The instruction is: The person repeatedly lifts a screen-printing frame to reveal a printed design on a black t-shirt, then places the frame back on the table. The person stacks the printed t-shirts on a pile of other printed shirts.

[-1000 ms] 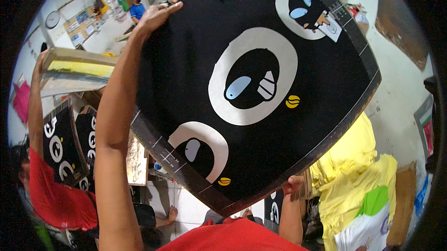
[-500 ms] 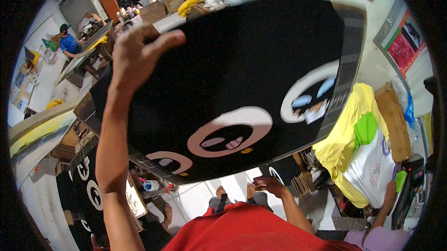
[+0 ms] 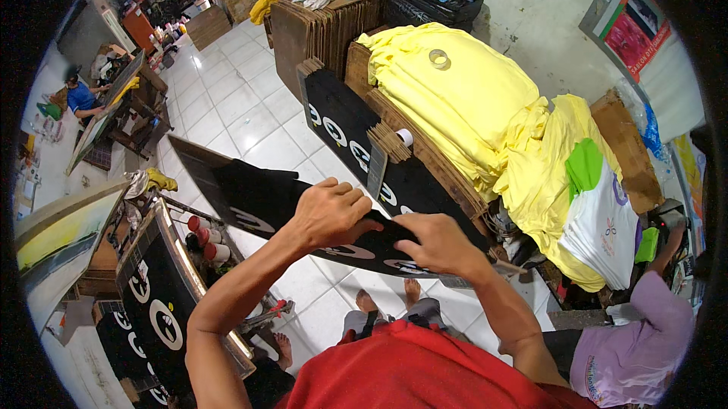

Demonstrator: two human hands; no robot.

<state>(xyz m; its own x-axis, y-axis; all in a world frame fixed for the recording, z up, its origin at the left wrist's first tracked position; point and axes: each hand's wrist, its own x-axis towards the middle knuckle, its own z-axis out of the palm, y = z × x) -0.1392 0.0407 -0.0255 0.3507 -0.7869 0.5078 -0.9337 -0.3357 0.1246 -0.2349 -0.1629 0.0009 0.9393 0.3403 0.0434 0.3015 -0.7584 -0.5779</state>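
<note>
A flat board covered in black fabric (image 3: 254, 187), printed with white ring shapes, is tilted steeply in front of my body, above the tiled floor. My left hand (image 3: 332, 215) is closed over its upper edge near the middle. Farther right along that same edge, my right hand (image 3: 440, 243) grips the board with the thumb on the near side. Most of the printed face is seen at a sharp slant, and my hands hide part of it. Just beyond the board, more black printed boards (image 3: 345, 121) lean in a row beside the yellow cloth pile.
Yellow fabric (image 3: 462, 98) with a tape roll (image 3: 439, 59) lies heaped at right. Stacked brown boards (image 3: 322, 33) stand behind. At left is a framed black panel (image 3: 155, 295) beside red-lidded jars (image 3: 208, 238). A person in lilac (image 3: 637, 341) is close at right; another in blue (image 3: 82, 98) works far left.
The board has come down and tipped from broad face-on to a steep slant. My left hand moved down and right with it; my right hand rose from below and took hold of the edge.
</note>
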